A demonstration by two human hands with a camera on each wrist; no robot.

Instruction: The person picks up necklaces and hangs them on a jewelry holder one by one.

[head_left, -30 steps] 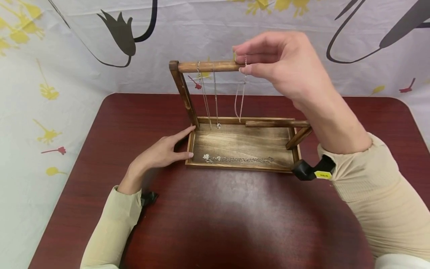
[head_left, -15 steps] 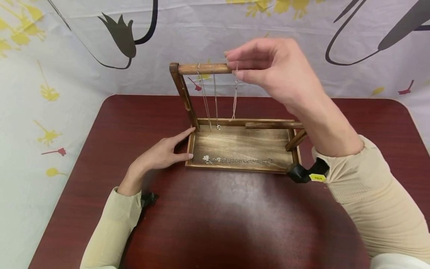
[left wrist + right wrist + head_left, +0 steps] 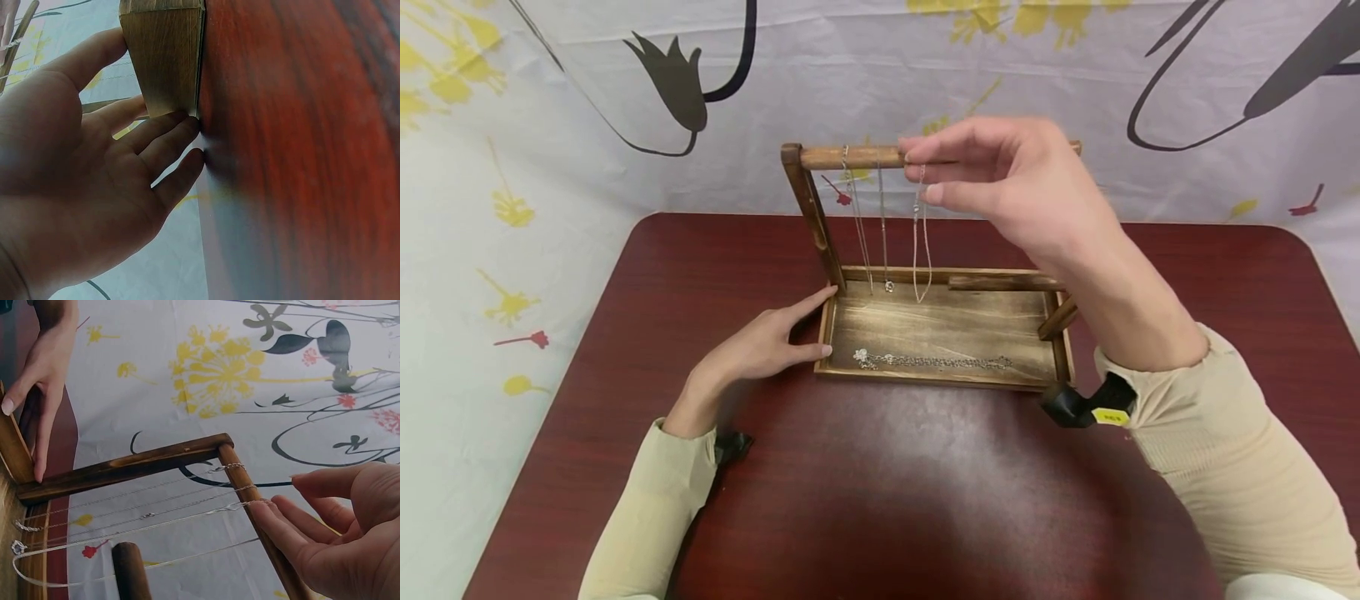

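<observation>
A wooden jewelry stand has a tray base [image 3: 955,321] and a high crossbar [image 3: 861,157]. At that bar my right hand [image 3: 1030,192] stays with thumb and fingers spread apart. One fingertip touches the bar beside a thin silver necklace [image 3: 915,237], whose loop hangs over the tray. In the right wrist view this necklace [image 3: 137,529] passes over the bar at my fingertips. Two more necklaces hang farther left, one with a small pendant [image 3: 889,287]. My left hand [image 3: 756,342] rests against the tray's left end, its fingers extended along the wood [image 3: 165,62].
A silver chain [image 3: 947,362] with a flower-like pendant lies along the tray's front. The stand's shorter, lower bar [image 3: 1000,283] sticks out from the right side. Behind the dark red table [image 3: 887,467] hangs a patterned cloth [image 3: 820,67].
My right hand has moved left and slightly down along the bar with the necklace, and its thumb has come away from the fingers. The necklace loop hangs lower. My left hand stays put.
</observation>
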